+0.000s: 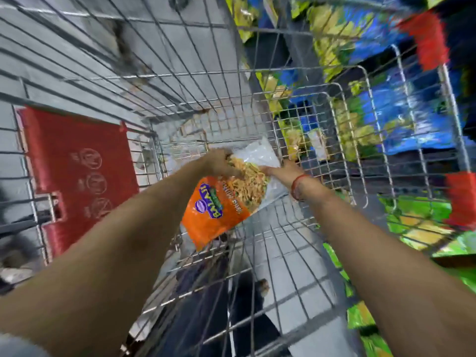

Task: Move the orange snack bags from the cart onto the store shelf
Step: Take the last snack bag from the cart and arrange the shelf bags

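Both bare arms stretched forward, left hand (pixel 222 163) fingers curled closed, right hand (pixel 279 170) gripping

— Where do we look from?
— We have one head-worn wide-angle view, aimed steeply down into the wire cart (pixel 257 253), near enough that both forearms fill the lower frame.
— And beyond the fingers (pixel 231 171)?
— The cart's far wall, then blurred shelves (pixel 386 99) up and right of them. We have no second view to overlap.
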`<move>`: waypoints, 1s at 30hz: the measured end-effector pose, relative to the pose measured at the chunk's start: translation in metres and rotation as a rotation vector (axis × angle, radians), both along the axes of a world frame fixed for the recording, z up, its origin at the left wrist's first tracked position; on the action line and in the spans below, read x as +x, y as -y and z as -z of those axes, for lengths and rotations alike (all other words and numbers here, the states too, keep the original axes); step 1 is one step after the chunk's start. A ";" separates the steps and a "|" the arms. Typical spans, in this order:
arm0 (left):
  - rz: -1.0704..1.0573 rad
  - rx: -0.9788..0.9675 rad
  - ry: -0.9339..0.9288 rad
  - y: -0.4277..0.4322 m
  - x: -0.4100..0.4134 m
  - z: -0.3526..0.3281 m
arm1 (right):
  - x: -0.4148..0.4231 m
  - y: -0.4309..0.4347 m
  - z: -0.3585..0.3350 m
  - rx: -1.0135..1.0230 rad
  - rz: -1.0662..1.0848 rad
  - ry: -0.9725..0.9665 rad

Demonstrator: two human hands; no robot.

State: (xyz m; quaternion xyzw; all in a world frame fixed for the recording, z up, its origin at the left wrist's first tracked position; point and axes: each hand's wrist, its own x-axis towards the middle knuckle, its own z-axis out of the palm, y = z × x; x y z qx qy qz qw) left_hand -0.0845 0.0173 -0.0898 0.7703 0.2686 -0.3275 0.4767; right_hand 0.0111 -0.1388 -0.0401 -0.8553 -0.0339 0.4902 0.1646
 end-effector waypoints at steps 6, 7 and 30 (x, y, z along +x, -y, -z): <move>0.122 -0.088 0.037 -0.007 0.006 -0.006 | 0.000 0.005 -0.007 0.035 0.187 -0.124; 0.125 -0.070 0.051 -0.005 0.006 -0.010 | 0.002 0.008 -0.010 0.034 0.155 -0.104; 0.029 0.744 1.370 0.070 -0.002 -0.298 | -0.027 0.118 -0.257 0.440 0.091 0.674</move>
